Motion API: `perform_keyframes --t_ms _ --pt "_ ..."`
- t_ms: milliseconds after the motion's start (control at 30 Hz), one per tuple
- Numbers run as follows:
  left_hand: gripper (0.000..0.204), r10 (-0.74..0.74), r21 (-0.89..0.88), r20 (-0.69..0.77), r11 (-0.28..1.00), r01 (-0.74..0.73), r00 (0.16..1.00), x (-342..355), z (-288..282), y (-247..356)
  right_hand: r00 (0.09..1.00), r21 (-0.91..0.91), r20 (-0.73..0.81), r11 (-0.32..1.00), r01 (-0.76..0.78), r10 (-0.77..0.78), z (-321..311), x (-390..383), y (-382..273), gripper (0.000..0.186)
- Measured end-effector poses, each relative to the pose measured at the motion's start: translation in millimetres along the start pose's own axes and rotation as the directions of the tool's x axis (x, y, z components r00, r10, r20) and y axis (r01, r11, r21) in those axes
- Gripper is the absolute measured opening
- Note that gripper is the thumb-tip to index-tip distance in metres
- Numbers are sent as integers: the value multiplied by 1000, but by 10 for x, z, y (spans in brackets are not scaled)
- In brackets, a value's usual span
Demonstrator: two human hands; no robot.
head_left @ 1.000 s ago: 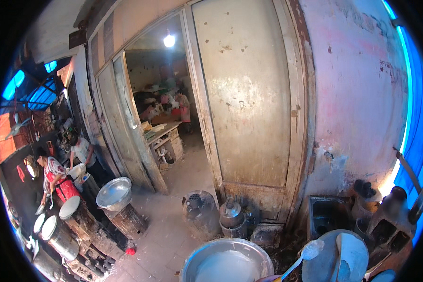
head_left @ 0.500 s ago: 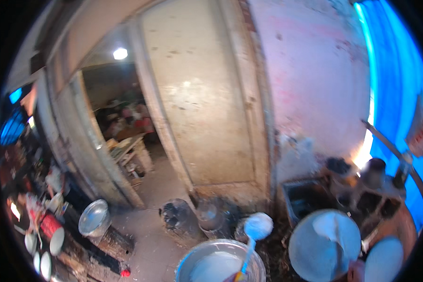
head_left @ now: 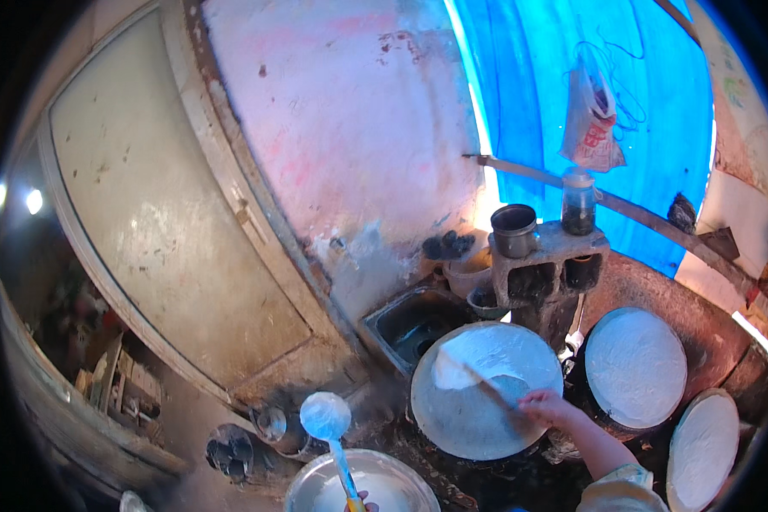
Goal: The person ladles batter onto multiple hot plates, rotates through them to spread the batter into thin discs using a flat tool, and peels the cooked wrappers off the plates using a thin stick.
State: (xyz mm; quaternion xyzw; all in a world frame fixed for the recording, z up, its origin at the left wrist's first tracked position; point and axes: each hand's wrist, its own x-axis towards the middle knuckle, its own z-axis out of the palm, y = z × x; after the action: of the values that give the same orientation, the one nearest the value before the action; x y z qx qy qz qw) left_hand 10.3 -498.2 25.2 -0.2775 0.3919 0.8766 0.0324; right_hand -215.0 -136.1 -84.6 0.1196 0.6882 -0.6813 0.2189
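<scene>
At the lower edge, my left hand (head_left: pixel 364 503) is mostly cut off, its fingers closed on the yellow handle of a ladle (head_left: pixel 325 416). The ladle's round head, coated white, stands up beyond a metal basin (head_left: pixel 303 488) of white batter (head_left: pixel 337 495). My right hand (head_left: pixel 548 407) reaches over a large round griddle (head_left: pixel 452 427) and grips a thin stick-like tool (head_left: pixel 489 387), blurred by motion. Under and beyond the tool, a white batter layer (head_left: pixel 478 346) covers the griddle's far part; grey surface shows nearer.
Two more round white-covered griddles (head_left: pixel 636 367) (head_left: pixel 705 448) are at the right. Behind stand a concrete block (head_left: pixel 520 269), a dark pot (head_left: pixel 514 232), a jar (head_left: pixel 578 205) and a black square basin (head_left: pixel 410 320). Dark cylinders (head_left: pixel 230 452) stand left of the batter basin.
The view has swung right, so things sit further left in the picture. My right hand and forearm now show over the griddle, with the white layer spread wider. The ladle stays raised by the basin.
</scene>
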Motion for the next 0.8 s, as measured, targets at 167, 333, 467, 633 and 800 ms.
perform_keyframes --t_ms 167,333,467,633,800 --pt "38 117 121 -59 987 -109 991 -152 4 -58 976 -49 213 998 -31 40 -463 -157 -65 19" --pt "41 37 194 38 980 -43 999 -30 120 -34 960 -62 -190 978 197 -206 -481 613 122 16" --pt "42 48 176 132 982 -71 990 -80 118 8 945 -136 286 983 -126 160 -210 123 -192 17" --pt "41 68 94 55 993 -73 996 -91 81 -79 981 -120 193 993 -4 27 -761 432 -155 18" --pt "39 24 -107 82 994 -15 996 149 -58 -139 986 -171 141 983 -62 87 -332 356 -338 24"
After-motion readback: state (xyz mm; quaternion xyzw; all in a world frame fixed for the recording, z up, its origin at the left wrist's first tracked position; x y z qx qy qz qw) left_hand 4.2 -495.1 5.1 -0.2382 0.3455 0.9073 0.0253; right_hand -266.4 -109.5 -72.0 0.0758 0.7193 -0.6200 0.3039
